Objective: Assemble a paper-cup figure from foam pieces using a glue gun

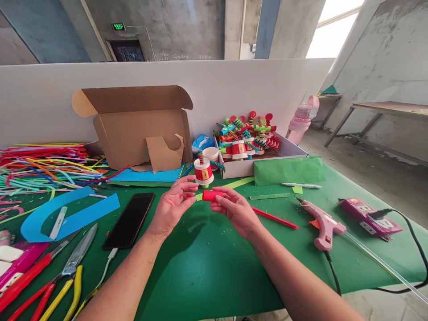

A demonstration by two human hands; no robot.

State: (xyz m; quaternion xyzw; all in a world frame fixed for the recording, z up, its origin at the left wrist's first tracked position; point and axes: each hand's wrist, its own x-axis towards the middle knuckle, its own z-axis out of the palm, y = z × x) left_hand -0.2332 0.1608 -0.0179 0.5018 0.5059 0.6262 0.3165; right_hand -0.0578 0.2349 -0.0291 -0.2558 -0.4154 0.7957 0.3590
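Note:
My right hand (236,209) is closed around a small red paper roll (211,195), held above the green table (214,263). My left hand (174,205) hovers just left of the roll with its fingers loosely spread and curled, holding nothing. Its fingertips are close to the roll's left end. Just behind my hands stands a red-and-white cup figure (203,172) with twisted pipe-cleaner arms. A thin red strip (276,219) lies on the table right of my right hand.
A black phone (129,220) and scissors (72,263) lie at left, beside blue paper (72,214) and a heap of pipe cleaners (43,167). A cardboard box (140,125) and a tray of finished figures (249,138) stand behind. A pink glue gun (323,225) and a power strip (369,218) lie at right.

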